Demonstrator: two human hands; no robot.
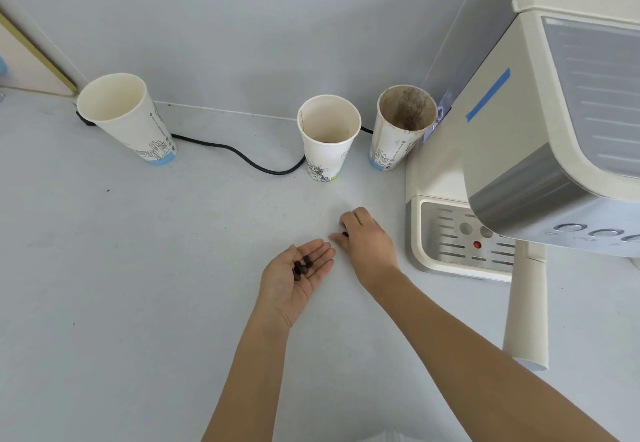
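Stained cup [389,150] (upright), coffee machine [512,123], cable [242,154]

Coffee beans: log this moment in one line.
left hand: palm up, carries beans | right hand: pinches one bean at counter

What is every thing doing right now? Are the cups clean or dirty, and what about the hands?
left hand: palm up, open, carrying coffee beans.
coffee beans: small pile lying on the palm.
right hand: palm down, pinches a single bean at the counter.
left cup: standing, clean inside.
middle cup: standing, mostly clean inside.
right cup: standing, brown stains inside.
coffee machine: lid down.
cable: lying loose behind the cups.
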